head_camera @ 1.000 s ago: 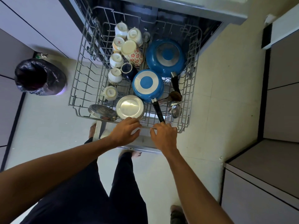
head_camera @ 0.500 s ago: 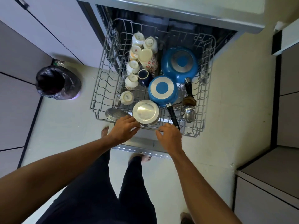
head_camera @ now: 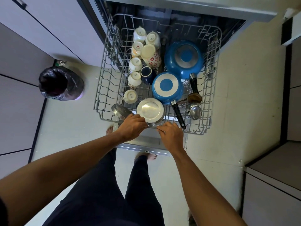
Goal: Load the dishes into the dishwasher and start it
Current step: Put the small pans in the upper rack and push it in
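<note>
The left hand [head_camera: 132, 126] and right hand [head_camera: 171, 136] are both gripping the near edge of the dish rack [head_camera: 104, 88].

The rack [head_camera: 104, 88] stands drawn out of the dishwasher [head_camera: 179, 4], over the open door [head_camera: 143, 142]. In it, the cups [head_camera: 139, 34] sit in a column left of the middle, running back to front. Right of them the big pan [head_camera: 184, 58] lies at the back, with the small pan [head_camera: 167, 86] just in front of it. Along the front, the bowl [head_camera: 150, 110] sits before the small pan, the lid [head_camera: 121, 111] just left of the bowl and the ladle [head_camera: 195, 111] to the right. Both hands grip the rack's front rail, the left hand [head_camera: 132, 128] against the bowl and the right hand [head_camera: 172, 136] beside the small pan's handle. The bin [head_camera: 60, 83] stands on the floor, left of the rack.
</note>
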### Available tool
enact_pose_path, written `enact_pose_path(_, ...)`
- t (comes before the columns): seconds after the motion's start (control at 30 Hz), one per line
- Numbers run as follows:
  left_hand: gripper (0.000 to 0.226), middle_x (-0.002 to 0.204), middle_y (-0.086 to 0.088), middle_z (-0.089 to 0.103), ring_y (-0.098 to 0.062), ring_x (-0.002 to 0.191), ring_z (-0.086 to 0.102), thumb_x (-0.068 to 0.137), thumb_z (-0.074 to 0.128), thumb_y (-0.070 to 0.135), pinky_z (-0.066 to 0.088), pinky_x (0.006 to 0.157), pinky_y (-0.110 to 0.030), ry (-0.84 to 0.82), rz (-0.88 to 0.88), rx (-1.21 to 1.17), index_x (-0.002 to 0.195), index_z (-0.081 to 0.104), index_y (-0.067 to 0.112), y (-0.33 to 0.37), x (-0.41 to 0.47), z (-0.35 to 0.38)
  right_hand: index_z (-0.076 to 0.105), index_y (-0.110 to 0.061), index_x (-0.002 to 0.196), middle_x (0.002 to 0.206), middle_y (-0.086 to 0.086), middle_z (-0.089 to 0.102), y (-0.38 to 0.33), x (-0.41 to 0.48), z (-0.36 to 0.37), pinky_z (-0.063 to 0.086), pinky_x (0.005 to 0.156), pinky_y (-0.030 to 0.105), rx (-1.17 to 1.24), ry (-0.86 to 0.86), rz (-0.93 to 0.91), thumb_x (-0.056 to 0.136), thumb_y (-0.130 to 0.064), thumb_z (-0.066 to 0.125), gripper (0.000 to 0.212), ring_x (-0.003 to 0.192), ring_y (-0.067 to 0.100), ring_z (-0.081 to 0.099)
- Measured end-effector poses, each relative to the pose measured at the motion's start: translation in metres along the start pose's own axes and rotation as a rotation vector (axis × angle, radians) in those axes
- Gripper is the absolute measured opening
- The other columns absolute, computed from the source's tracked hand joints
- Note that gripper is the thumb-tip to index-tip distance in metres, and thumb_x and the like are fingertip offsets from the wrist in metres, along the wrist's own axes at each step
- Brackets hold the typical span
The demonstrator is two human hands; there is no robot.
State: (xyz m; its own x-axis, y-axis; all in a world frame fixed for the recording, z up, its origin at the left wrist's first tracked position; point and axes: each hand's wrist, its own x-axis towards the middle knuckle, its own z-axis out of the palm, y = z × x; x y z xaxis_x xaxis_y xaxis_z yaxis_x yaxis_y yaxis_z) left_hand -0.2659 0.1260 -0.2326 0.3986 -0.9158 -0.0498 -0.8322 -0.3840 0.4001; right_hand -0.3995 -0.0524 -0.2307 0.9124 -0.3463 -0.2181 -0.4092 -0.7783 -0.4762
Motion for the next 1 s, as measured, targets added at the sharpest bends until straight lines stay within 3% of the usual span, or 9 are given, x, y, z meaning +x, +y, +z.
enact_pose_path(0.2, 0.01, 0.098, 0.007, 0.071, -0.019, 0.091, 0.058, 0.088, 0.072, 0.026, 0.04, 0.072, -0.035, 0.038, -0.029, 0.021, 0.097, 0.075, 0.023, 0.001, 0.003, -0.001, 0.078, -0.027, 0.102, 0.092, -0.006, 0.073, 0.006, 0.006, 0.0, 0.054, 0.061, 0.038, -0.021, 0.002, -0.024, 0.086, -0.031, 0.076, 0.016, 0.081, 0.019, 0.059)
enact_pose_path(0.47, 0.019, 0.105, 0.001, 0.066, -0.021, 0.089, 0.053, 0.09, 0.07, 0.023, 0.029, 0.071, -0.032, 0.116, -0.041, 0.077, 0.109, 0.069, 0.021, -0.011, 0.013, 0.004, 0.078, -0.025, 0.099, 0.092, -0.004, 0.075, -0.002, 0.025, -0.006, 0.055, 0.068, 0.038, 0.004, 0.053, 0.001, 0.088, -0.028, 0.075, 0.012, 0.085, 0.02, 0.064)
enact_pose_path(0.67, 0.03, 0.107, -0.002, 0.065, -0.022, 0.089, 0.054, 0.09, 0.068, 0.02, 0.035, 0.073, -0.034, 0.145, 0.022, 0.12, 0.119, 0.061, 0.02, -0.031, 0.036, -0.005, 0.079, -0.026, 0.099, 0.089, -0.006, 0.073, -0.001, 0.055, -0.011, 0.053, 0.067, 0.036, 0.029, 0.091, -0.005, 0.089, -0.028, 0.073, 0.012, 0.082, 0.018, 0.061)
enact_pose_path(1.0, 0.027, 0.11, -0.006, 0.066, -0.024, 0.093, 0.057, 0.087, 0.071, 0.012, 0.043, 0.073, -0.034, 0.189, -0.011, 0.08, 0.113, 0.066, 0.016, -0.064, 0.105, -0.021, 0.079, -0.024, 0.095, 0.085, 0.0, 0.073, 0.006, 0.129, -0.025, 0.052, 0.073, 0.042, 0.013, 0.166, -0.015, 0.085, -0.023, 0.076, 0.011, 0.078, 0.025, 0.061)
